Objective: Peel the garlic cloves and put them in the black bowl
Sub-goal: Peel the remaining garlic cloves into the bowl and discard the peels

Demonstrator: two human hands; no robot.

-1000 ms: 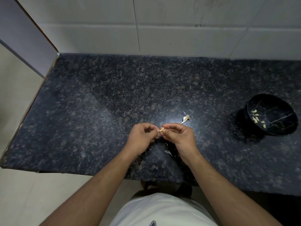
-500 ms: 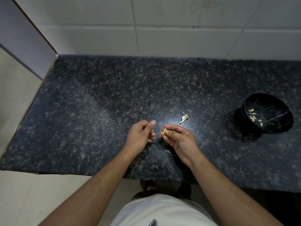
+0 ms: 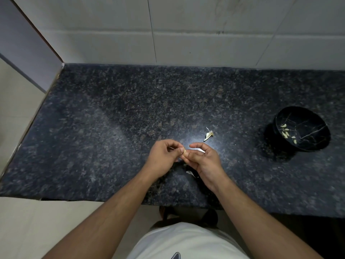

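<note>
Both hands meet over the speckled dark granite worktop (image 3: 112, 128), right hand (image 3: 203, 159) and left hand (image 3: 164, 156) each in a narrow grip on a small pale garlic clove (image 3: 184, 152), mid-peel; next, likely carry it to the round black bowl (image 3: 317, 133) well right.

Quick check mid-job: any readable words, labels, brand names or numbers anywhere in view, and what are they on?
None readable.
The white shirt has a small dark mark at its lower edge, cut off by the frame; not legible as text.
The black bowl shows only pale vein lines, no lettering.
The countertop and wall tiles carry no writing.
</note>
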